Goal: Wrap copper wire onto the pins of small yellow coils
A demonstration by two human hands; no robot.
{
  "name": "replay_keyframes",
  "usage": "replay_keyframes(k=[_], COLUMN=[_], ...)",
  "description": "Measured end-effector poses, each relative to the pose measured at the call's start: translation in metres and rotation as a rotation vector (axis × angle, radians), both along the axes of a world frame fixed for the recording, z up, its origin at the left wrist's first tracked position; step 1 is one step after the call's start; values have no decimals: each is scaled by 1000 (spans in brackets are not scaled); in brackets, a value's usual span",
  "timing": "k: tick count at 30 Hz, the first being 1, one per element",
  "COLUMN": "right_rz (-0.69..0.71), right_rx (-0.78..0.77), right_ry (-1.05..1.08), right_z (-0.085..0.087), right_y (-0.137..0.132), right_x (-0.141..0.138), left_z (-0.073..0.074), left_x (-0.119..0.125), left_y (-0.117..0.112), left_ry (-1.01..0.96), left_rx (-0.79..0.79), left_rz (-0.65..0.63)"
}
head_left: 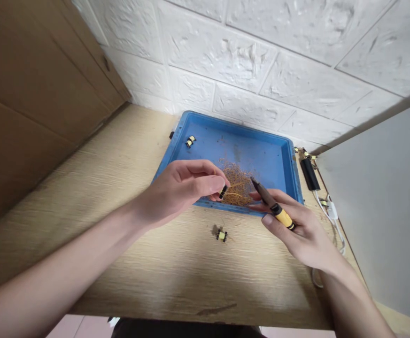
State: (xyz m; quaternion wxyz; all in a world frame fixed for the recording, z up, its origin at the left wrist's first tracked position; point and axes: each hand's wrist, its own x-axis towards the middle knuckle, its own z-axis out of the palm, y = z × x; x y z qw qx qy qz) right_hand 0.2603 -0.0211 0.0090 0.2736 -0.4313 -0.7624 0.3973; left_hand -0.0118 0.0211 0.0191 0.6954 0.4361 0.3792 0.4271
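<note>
Left hand [178, 190] held over tray [171, 146], coil [223, 191] pinched by fingertips | right hand [298, 230] curled, tool [266, 197] gripped, tip at 11 o'clock | copper wire [238, 185] beside it

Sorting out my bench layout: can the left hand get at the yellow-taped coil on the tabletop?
Probably yes. The coil lies on the tabletop just off the blue tray, with nothing between it and the left hand. But that hand's fingers pinch another coil, which it would likely release first.
</note>
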Motion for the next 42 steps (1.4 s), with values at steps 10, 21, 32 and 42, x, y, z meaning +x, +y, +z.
replay_keyframes(k=[10, 21, 32, 42], right_rz=[-54, -64, -103, -120], right_rx=[167, 161, 171, 256], right_ry=[-152, -145, -151, -225], right_z=[-9, -8, -3, 1], right_y=[-2, -3, -2, -2], right_x=[-3, -6, -8, -6], left_z=[-3, -6, -7, -6], left_x=[-2, -3, -3, -12], left_y=[-1, -2, -1, -1], left_ry=[-14, 58, 75, 506], left_rx=[8, 76, 89, 520], left_rz=[-18, -42, -68, -166])
